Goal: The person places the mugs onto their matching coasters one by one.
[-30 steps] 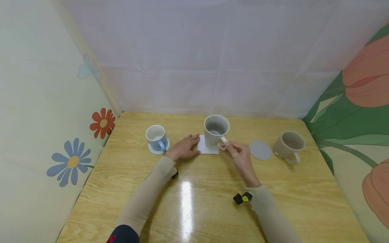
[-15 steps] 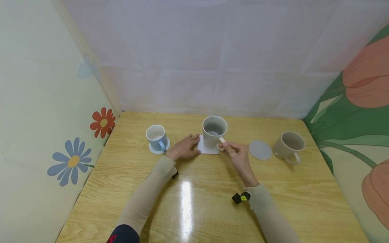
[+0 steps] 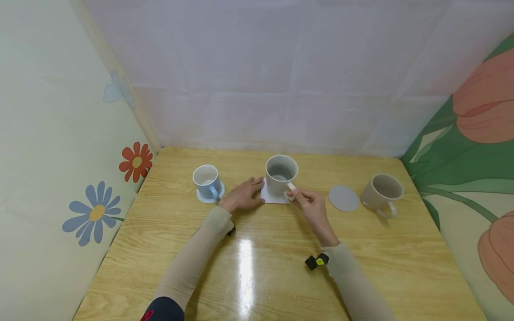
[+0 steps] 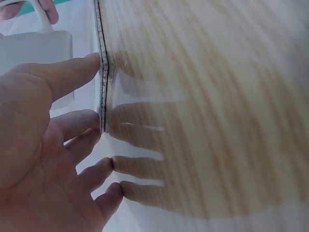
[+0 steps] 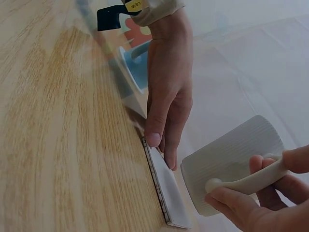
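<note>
A white mug with a ribbed wall hangs just over a square white coaster. In the right wrist view a thin gap shows between the mug and the coaster. My right hand pinches the mug's handle between thumb and fingers. My left hand lies at the coaster's left edge, thumb and index fingertips touching it. Seen from the left wrist, the other fingertips of that hand meet the tabletop.
To the left, a blue mug stands on a pale round coaster. A grey round coaster lies to the right, with a beige mug beside it. A fabric backdrop rises behind the wooden table.
My right hand has shifted the white mug slightly left and down over the square coaster. The left hand has stayed in place.
</note>
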Motion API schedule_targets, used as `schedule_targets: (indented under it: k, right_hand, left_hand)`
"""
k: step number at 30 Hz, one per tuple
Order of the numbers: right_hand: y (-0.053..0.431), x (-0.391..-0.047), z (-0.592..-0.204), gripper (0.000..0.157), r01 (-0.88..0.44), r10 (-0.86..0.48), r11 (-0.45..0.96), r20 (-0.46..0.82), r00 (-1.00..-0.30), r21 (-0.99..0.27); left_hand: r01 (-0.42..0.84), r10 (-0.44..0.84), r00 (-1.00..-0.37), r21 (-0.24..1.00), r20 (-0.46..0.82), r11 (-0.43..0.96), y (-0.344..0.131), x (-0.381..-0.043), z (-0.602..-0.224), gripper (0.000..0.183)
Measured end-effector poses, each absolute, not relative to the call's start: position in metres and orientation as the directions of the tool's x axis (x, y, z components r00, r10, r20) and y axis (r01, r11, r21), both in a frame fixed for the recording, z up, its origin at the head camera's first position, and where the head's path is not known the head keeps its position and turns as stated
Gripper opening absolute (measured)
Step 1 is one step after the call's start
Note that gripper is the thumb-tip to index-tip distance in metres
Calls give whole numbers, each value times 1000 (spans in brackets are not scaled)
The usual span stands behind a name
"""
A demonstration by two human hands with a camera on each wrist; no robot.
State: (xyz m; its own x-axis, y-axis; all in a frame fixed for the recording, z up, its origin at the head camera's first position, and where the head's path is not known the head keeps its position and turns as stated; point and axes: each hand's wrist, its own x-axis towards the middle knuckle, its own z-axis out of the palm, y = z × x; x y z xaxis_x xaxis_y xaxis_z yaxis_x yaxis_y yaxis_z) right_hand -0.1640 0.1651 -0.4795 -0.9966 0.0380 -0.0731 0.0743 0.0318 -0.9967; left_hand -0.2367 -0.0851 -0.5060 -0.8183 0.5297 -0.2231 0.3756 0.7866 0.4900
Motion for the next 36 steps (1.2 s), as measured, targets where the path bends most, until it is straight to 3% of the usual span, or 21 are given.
schedule_targets:
  k: [36]
  right_hand:
    - [161, -164, -494, 24, 76, 50, 46, -74, -996, -996]
  left_hand:
    - [374, 536, -812, 502, -229, 780, -90, -248, -524, 80]
